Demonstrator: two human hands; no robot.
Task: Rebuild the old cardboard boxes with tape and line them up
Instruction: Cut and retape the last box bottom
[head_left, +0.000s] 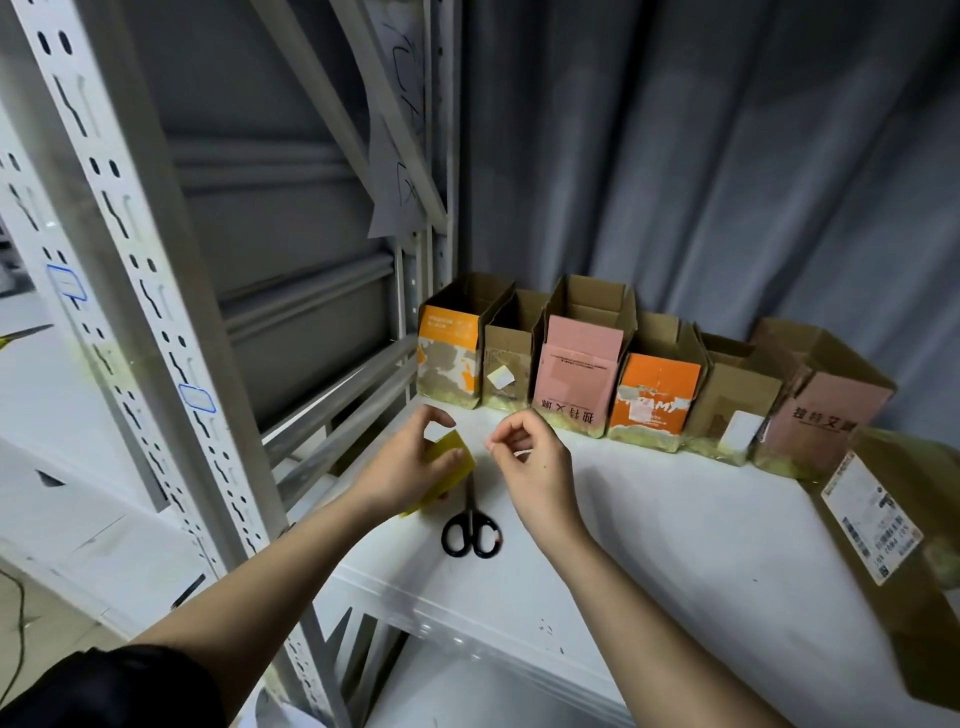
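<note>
Several rebuilt cardboard boxes (582, 358) stand open-topped in a row along the back of the white shelf (649, 519), in orange, pink and plain brown. My left hand (410, 462) grips a yellowish roll of tape (449, 470) just above the shelf, in front of the row's left end. My right hand (530, 462) hovers beside it with thumb and forefinger pinched together; whether a tape end sits between them is too fine to tell. Black-handled scissors (471, 530) lie on the shelf below and between my hands.
A larger brown box with a shipping label (893, 540) stands at the shelf's right edge. White perforated rack uprights (171, 338) rise at the left. A grey curtain (727, 156) hangs behind the boxes. The shelf's front lip runs diagonally beneath my forearms.
</note>
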